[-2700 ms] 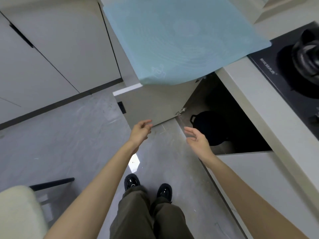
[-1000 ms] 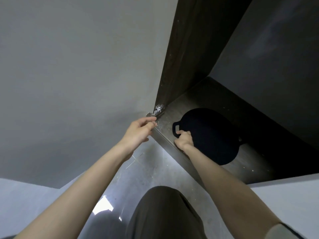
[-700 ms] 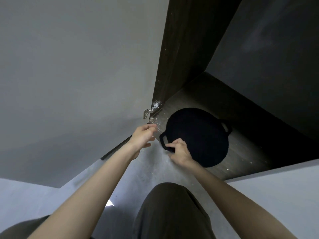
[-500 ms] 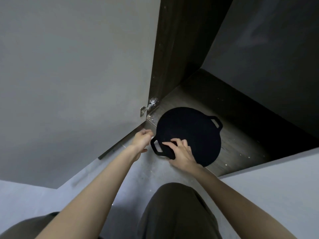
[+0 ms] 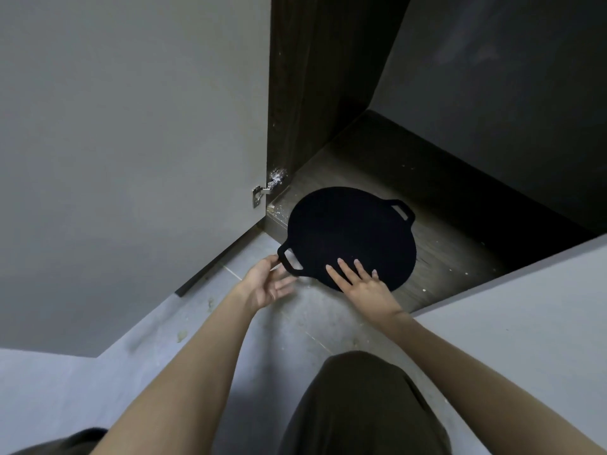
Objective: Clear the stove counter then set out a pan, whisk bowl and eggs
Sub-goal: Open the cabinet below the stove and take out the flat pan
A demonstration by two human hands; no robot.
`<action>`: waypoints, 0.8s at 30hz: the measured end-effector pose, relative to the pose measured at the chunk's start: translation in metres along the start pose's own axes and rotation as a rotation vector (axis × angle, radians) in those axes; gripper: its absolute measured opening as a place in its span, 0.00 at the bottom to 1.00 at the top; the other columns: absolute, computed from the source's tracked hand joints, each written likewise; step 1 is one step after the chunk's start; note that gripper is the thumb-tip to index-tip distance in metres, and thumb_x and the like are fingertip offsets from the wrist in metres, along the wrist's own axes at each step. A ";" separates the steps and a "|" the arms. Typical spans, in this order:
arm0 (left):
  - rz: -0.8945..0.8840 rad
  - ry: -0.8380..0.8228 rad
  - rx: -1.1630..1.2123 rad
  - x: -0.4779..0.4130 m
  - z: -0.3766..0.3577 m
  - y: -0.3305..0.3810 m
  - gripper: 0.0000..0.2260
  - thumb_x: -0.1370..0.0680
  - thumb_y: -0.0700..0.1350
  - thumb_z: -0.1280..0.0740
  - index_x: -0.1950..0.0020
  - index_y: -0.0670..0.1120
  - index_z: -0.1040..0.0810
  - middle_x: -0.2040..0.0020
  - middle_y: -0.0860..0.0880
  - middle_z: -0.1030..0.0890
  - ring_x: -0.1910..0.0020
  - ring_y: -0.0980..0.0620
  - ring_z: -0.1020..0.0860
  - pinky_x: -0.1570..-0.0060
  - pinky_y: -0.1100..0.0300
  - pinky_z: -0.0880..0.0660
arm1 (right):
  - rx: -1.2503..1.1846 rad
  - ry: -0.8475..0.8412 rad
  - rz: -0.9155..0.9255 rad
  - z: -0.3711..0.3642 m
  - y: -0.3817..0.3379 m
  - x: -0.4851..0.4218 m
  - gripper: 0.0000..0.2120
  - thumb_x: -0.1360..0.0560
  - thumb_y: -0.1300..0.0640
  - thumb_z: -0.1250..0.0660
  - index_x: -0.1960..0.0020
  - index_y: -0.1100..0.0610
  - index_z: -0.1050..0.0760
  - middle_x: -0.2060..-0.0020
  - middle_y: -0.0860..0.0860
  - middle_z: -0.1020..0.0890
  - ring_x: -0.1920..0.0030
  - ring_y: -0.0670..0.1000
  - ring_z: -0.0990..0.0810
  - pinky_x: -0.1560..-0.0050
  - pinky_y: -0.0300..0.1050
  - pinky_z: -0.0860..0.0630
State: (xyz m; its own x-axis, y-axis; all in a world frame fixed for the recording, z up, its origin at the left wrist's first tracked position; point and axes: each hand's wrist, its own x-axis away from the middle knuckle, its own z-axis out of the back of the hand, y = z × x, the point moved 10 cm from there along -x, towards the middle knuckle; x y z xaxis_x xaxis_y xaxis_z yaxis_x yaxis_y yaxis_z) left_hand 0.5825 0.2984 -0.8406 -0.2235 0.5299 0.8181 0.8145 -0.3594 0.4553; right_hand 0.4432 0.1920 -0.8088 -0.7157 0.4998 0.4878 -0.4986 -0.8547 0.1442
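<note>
black pan (image 5: 349, 236) now overhangs the cabinet (image 5: 443, 257) edge; right hand (image 5: 366, 285) flat on it, left hand (image 5: 266, 284) open at its near handle, gripping nothing.

near rim of black pan (image 5: 348, 234) hidden under right hand (image 5: 364, 285); left hand (image 5: 264, 284) fingers motion-blurred; both forearms cropped by lower edge; cabinet (image 5: 460, 198) depths lost in shadow.

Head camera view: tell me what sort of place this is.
Probably a home kitchen, seen at floor level by an open base cabinet: a black two-handled pan on the dark cabinet floor, a hinged door, and a tiled floor.
</note>
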 end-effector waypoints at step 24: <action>0.090 0.056 0.200 0.358 0.003 0.061 0.05 0.19 0.44 0.38 0.48 0.47 0.24 0.47 0.47 0.18 0.49 0.46 0.19 0.53 0.50 0.20 | -0.003 0.246 0.405 0.318 -0.079 0.235 0.23 0.44 0.65 0.31 0.50 0.52 0.17 0.56 0.47 0.14 0.77 0.50 0.20 0.82 0.36 0.32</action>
State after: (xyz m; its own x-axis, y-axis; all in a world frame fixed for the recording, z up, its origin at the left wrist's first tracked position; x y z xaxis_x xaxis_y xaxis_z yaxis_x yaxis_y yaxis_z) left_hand 0.5544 0.4686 -0.5210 -0.1697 0.4574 0.8729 0.9211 -0.2412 0.3054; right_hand 0.4696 0.3326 -0.4316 -0.9472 0.1451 0.2860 -0.1567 -0.9875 -0.0179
